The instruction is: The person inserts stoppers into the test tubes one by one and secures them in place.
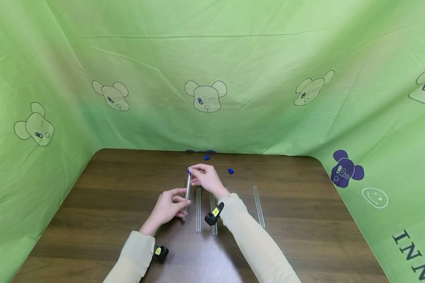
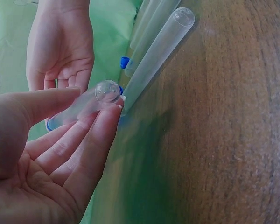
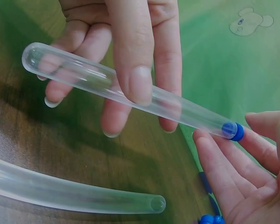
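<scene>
My left hand (image 1: 168, 206) grips a clear test tube (image 3: 98, 81) between thumb and fingers, above the table and tilted. Its rounded end faces the camera in the left wrist view. At the tube's far mouth sits a blue stopper (image 3: 237, 132), partly inside the tube. The thumb and fingers of my right hand (image 1: 208, 179) pinch that stopper; in the left wrist view those fingertips are partly hidden behind the left hand (image 2: 60, 154).
Three more clear tubes lie on the brown wooden table (image 1: 109, 204): one tube (image 1: 198, 210) beside the left hand, another tube (image 1: 213, 228) under the right wrist, a third tube (image 1: 257, 204) farther right. Two loose blue stoppers, a far stopper (image 1: 207, 157) and a nearer stopper (image 1: 231, 171), lie beyond. Green cloth (image 1: 205, 129) surrounds the table.
</scene>
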The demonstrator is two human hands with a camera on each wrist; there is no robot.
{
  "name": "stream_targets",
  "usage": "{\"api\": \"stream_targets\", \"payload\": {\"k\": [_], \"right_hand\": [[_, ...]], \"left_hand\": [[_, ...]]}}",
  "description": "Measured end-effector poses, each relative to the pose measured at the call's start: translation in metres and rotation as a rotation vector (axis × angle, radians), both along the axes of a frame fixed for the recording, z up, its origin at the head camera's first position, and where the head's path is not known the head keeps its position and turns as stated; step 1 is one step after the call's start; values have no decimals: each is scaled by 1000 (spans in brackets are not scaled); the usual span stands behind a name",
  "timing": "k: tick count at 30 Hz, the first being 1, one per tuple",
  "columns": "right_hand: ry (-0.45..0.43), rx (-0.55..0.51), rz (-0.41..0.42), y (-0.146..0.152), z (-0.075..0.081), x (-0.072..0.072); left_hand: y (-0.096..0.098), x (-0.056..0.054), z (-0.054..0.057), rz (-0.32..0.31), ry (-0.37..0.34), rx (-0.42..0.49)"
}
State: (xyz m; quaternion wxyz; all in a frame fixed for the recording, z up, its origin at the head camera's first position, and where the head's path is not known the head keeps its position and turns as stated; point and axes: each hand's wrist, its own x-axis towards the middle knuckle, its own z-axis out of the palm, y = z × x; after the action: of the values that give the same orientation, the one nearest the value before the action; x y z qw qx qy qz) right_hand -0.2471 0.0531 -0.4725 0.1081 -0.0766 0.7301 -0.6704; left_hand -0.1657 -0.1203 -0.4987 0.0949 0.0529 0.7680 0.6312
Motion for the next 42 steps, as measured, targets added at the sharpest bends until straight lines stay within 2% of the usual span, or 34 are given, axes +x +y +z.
{"api": "stream_targets", "payload": {"k": [9, 26, 27, 34, 42], "right_hand": [[24, 19, 44, -1, 1, 5], [30, 42, 18, -2, 5, 7], [34, 42, 15, -3, 1, 6], [48, 60, 48, -6, 2, 8], [47, 58, 33, -7, -2, 10]], "left_hand": [[0, 1, 2, 9, 15, -8], [2, 2, 2, 31, 9, -51], [2, 2, 2, 32, 13, -51], [3, 1, 4, 47, 65, -66], [3, 3, 4, 44, 62, -82]]}}
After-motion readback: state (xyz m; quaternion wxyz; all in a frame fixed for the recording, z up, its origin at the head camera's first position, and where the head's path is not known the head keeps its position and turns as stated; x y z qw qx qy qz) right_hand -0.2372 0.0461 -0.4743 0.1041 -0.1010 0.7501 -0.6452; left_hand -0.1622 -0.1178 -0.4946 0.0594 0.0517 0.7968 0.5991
